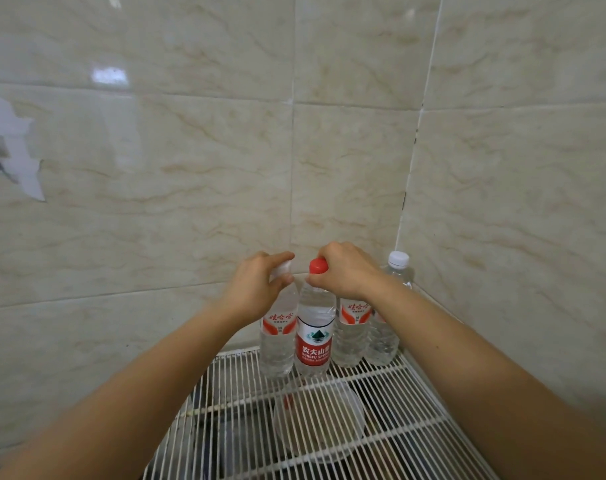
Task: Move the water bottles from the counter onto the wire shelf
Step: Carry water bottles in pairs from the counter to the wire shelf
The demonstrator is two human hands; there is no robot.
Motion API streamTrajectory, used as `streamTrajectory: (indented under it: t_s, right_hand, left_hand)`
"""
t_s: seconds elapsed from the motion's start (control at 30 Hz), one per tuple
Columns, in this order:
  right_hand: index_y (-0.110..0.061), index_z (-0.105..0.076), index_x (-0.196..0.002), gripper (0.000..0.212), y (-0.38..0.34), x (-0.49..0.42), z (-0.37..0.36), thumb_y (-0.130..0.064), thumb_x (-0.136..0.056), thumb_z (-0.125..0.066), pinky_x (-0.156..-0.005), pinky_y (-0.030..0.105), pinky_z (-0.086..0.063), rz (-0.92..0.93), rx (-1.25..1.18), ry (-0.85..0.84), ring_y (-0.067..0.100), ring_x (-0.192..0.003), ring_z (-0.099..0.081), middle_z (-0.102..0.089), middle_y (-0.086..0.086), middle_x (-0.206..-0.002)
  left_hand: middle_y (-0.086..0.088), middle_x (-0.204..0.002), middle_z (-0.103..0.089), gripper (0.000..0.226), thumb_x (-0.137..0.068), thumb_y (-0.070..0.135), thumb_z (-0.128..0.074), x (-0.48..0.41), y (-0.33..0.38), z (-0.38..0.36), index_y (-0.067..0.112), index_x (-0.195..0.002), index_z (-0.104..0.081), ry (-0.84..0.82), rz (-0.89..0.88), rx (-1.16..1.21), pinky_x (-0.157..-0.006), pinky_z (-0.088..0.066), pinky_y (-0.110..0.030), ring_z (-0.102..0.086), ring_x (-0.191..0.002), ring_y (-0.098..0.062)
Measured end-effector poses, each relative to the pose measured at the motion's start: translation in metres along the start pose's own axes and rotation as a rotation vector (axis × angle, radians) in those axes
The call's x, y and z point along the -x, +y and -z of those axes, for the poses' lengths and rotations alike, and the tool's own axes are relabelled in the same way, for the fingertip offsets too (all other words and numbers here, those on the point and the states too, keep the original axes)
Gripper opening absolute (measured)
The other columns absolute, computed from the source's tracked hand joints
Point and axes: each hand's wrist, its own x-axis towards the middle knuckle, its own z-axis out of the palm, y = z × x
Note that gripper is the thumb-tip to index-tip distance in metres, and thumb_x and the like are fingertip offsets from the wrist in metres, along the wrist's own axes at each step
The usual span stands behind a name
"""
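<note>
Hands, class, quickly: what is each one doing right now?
Left hand: closed on the white-capped bottle, gripping its top.
Right hand: closed on the red-capped bottle, gripping its top.

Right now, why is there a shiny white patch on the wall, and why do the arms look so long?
Head view: the white patch is glare, a light reflecting off the glossy wall tile. Head view: the wide-angle lens stretches things near the edges, so the forearms look long while the left hand and right hand look small.
</note>
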Motion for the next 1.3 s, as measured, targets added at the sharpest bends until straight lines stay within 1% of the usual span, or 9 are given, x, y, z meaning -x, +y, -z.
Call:
streamTrajectory:
  t_s: [0.13,0.27,0.33,0.43,0.67,0.8,0.9,1.07,1.3]
  right_hand:
    - [-0.014,-0.058,-0.091,0.023,0.0,0.004,0.001,-0.037,-0.086,-0.063,-0.069,0.035,-0.048,-0.003,0.02,-0.008,0.023,-0.083,-0.06,-0.061,0.004,-0.089]
    - [-0.011,-0.058,-0.12,0.039,-0.016,0.011,0.004,-0.037,-0.091,-0.056,-0.085,0.037,-0.047,0.08,0.109,0.139,0.023,-0.109,-0.05,-0.055,0.007,-0.119]
    - [-0.01,-0.055,-0.126,0.041,-0.037,0.016,0.004,-0.036,-0.093,-0.052,-0.09,0.035,-0.042,0.149,0.037,0.228,0.022,-0.119,-0.045,-0.054,0.005,-0.125]
    - [-0.011,-0.057,-0.124,0.037,-0.079,0.03,-0.009,-0.033,-0.094,-0.05,-0.09,0.032,-0.04,0.241,-0.077,0.285,0.018,-0.119,-0.046,-0.057,0.002,-0.124]
    - [-0.011,-0.057,-0.123,0.036,-0.212,0.086,-0.104,-0.031,-0.094,-0.05,-0.091,0.032,-0.04,0.42,-0.19,0.043,0.021,-0.119,-0.048,-0.059,0.006,-0.125]
    - [-0.009,-0.056,-0.122,0.038,-0.31,0.137,-0.15,-0.032,-0.093,-0.05,-0.092,0.034,-0.042,0.489,-0.2,-0.076,0.025,-0.121,-0.048,-0.057,0.009,-0.127]
    - [-0.007,-0.057,-0.119,0.035,-0.383,0.182,-0.177,-0.03,-0.093,-0.05,-0.09,0.037,-0.048,0.51,-0.203,-0.179,0.029,-0.116,-0.052,-0.056,0.012,-0.126]
    - [-0.007,-0.059,-0.108,0.031,-0.496,0.254,-0.215,-0.032,-0.093,-0.05,-0.083,0.037,-0.05,0.591,-0.194,-0.275,0.031,-0.103,-0.057,-0.059,0.013,-0.117]
    - [-0.009,-0.05,-0.126,0.04,-0.644,0.321,-0.255,-0.035,-0.094,-0.052,-0.092,0.041,-0.048,0.763,-0.172,-0.356,0.027,-0.115,-0.053,-0.055,0.009,-0.126]
  left_hand:
    - [-0.007,-0.139,-0.052,0.054,-0.092,0.026,-0.057,0.012,-0.003,0.001,0.021,-0.143,-0.038,0.019,0.018,0.071,-0.104,-0.042,-0.036,-0.05,-0.126,-0.022]
    - [-0.005,-0.144,-0.048,0.058,-0.093,0.031,-0.055,0.032,-0.012,0.01,0.024,-0.146,-0.032,0.033,0.033,0.035,-0.106,-0.04,-0.036,-0.046,-0.13,-0.022]
    - [-0.004,-0.145,-0.047,0.056,-0.093,0.034,-0.053,0.047,-0.023,0.019,0.025,-0.145,-0.034,0.055,0.037,-0.013,-0.106,-0.037,-0.034,-0.045,-0.131,-0.021]
    - [-0.004,-0.143,-0.048,0.054,-0.094,0.033,-0.051,0.081,-0.049,0.038,0.025,-0.145,-0.033,0.101,0.083,-0.064,-0.105,-0.036,-0.031,-0.045,-0.13,-0.021]
    - [-0.003,-0.147,-0.041,0.051,-0.097,0.027,-0.046,0.22,-0.138,0.102,0.021,-0.146,-0.033,0.112,0.339,-0.137,-0.108,-0.034,-0.03,-0.04,-0.133,-0.02]
    - [-0.003,-0.146,-0.044,0.047,-0.096,0.025,-0.044,0.325,-0.192,0.154,0.019,-0.142,-0.04,0.124,0.531,-0.235,-0.104,-0.041,-0.035,-0.047,-0.129,-0.022]
    - [-0.005,-0.138,-0.051,0.044,-0.095,0.022,-0.043,0.407,-0.221,0.197,0.018,-0.138,-0.045,0.133,0.649,-0.32,-0.098,-0.046,-0.038,-0.048,-0.125,-0.024]
    - [-0.005,-0.137,-0.049,0.045,-0.093,0.025,-0.043,0.53,-0.26,0.268,0.018,-0.138,-0.046,0.14,0.816,-0.415,-0.094,-0.048,-0.039,-0.048,-0.123,-0.025]
    - [-0.006,-0.138,-0.048,0.047,-0.091,0.027,-0.046,0.657,-0.308,0.347,0.017,-0.138,-0.046,0.22,1.031,-0.427,-0.096,-0.047,-0.038,-0.045,-0.126,-0.024]
